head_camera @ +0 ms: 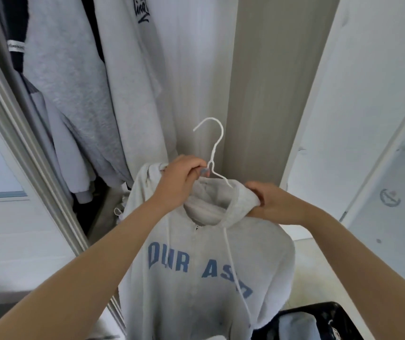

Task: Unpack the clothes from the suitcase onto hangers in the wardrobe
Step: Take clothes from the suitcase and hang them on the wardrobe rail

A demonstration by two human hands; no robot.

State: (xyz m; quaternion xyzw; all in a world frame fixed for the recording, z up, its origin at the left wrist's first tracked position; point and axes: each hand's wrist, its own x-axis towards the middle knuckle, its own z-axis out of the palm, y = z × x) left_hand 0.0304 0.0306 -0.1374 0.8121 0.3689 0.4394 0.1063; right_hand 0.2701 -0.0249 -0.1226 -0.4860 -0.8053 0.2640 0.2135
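Observation:
A light grey hoodie (196, 278) with blue letters across the chest hangs in front of me on a white wire hanger (212, 146). My left hand (180, 179) grips the hanger at the base of its hook, together with the hoodie's left shoulder. My right hand (271, 204) pinches the hood and right shoulder fabric. The hanger's hook points up, free of any rail. The open black suitcase (319, 320) lies at the bottom right with clothes in it.
The open wardrobe (257, 94) stands ahead. Grey sweatshirts (73, 94) and a white one with dark lettering (142, 69) hang inside on the left. The wardrobe's door frame (24, 143) runs down the left side. A white wall (356, 119) is on the right.

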